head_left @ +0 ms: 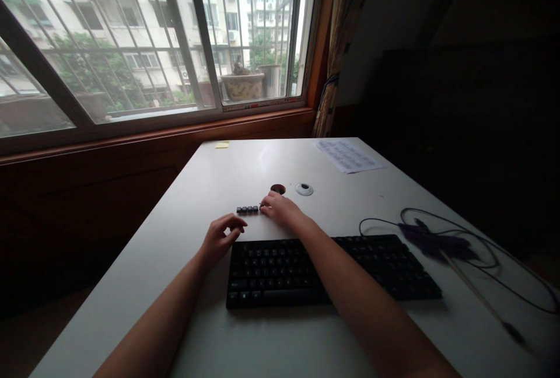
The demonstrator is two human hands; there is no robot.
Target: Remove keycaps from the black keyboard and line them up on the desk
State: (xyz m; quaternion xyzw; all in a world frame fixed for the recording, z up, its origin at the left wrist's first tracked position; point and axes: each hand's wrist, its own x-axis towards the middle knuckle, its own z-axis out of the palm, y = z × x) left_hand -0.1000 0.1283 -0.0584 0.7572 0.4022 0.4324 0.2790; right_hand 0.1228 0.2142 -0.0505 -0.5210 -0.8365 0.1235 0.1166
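Observation:
A short row of several black keycaps point(247, 210) stands on the white table, beyond a black keyboard point(280, 270). My right hand point(280, 210) reaches across the keyboard, its fingertips closed on a small dark keycap point(261, 207) at the right end of that row. Left of the keyboard's top corner, my left hand point(222, 235) is curled, thumb and fingertips close together just in front of the row. Whether something tiny sits in that pinch is too small to tell.
Behind my right hand are a round cable hole point(277, 189) and its white cover point(304, 189). Printed paper point(350, 156) and a yellow sticky note point(222, 144) lie at the far edge. A dark purple cloth point(437, 242), looped cable point(485, 244) and thin stick point(475, 296) lie at right.

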